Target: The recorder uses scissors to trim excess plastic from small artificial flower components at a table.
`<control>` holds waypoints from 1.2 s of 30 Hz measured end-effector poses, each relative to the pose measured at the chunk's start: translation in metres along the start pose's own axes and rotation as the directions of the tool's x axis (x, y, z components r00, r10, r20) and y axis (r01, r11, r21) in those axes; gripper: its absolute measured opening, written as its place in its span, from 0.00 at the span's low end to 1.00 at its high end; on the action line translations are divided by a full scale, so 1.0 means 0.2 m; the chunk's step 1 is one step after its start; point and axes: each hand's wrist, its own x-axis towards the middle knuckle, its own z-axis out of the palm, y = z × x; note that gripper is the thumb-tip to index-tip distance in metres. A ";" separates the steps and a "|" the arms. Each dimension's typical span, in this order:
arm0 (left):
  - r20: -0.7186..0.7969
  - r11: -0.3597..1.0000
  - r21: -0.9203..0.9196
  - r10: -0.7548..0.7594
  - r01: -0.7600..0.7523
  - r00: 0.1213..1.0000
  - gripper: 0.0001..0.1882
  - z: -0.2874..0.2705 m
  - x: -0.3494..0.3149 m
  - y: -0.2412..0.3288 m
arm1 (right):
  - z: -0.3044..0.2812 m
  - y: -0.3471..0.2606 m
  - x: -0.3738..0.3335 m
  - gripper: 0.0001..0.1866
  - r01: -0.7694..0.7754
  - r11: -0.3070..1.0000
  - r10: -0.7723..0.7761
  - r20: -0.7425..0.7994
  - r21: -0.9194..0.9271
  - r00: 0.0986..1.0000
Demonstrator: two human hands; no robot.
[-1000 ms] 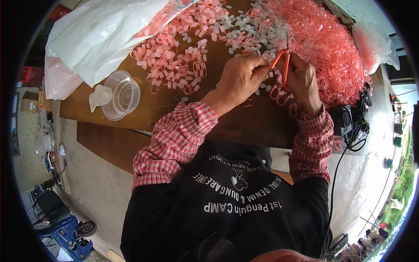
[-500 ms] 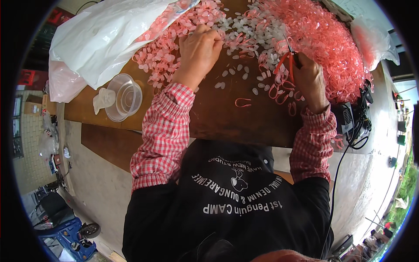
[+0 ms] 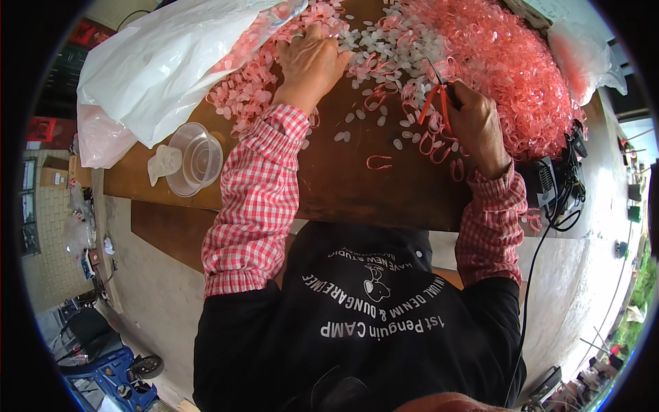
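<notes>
My left hand lies palm down with its fingers spread over the edge of a heap of flat pink plastic pieces. Its thumb points toward the scattered white oval pieces. My right hand is closed round a pair of orange-handled nippers, whose thin dark jaws point away from me. Several pink U-shaped plastic loops lie just below the nippers, and one pink loop sits apart near the table's front edge. My left fingertips are partly hidden among the pieces.
A large mound of pink loops covers the far right of the brown table. At left stand a white plastic bag and a clear round tub. A black adapter with cables lies at the right edge.
My left hand has shifted slightly left and away from me, its curled fingers now spread out. My right hand, with the nippers, has moved slightly left.
</notes>
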 end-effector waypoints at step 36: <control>0.239 0.142 -0.964 0.101 0.224 0.966 0.06 -0.09 -0.31 0.37 | 0.14 -0.03 0.00 0.11 -0.140 0.837 0.080 0.135 0.529 0.988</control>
